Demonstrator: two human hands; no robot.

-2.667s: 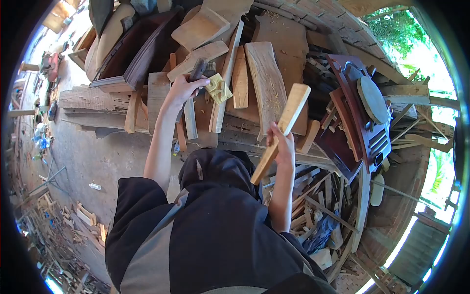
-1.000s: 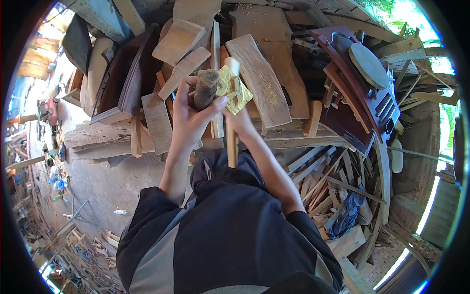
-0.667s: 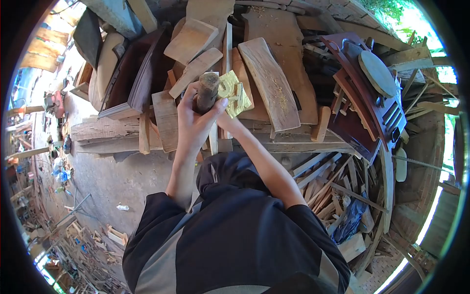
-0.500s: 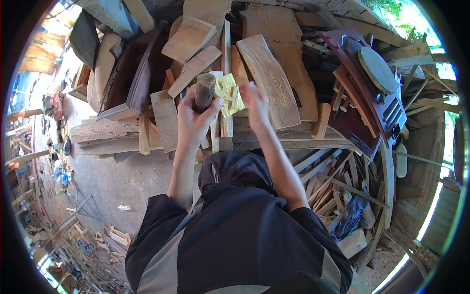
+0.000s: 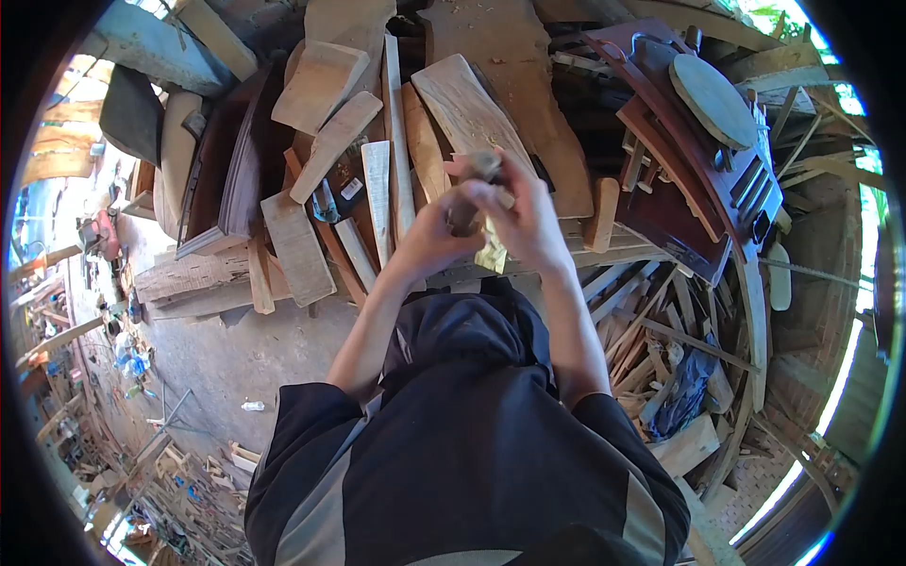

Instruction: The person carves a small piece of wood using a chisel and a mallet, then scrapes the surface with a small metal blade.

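My left hand is curled round the lower part of a short dark wooden cylinder. Its blurred upper end shows between the fingers of my right hand, whose thumb lies across the wood. A yellow carved piece pokes out below, between the two hands, and most of it is hidden by them. Both hands are close together above the front edge of the bench. Just behind them lies a long pale board.
Wood offcuts and upright strips lean at the left of the hands. A dark red wooden frame carries a round wooden disc at the right. Scrap wood is heaped below it.
My right hand has closed in from the side onto the cylinder. Both hands have shifted right in the view, and the yellow piece, earlier in plain sight, is now mostly covered.
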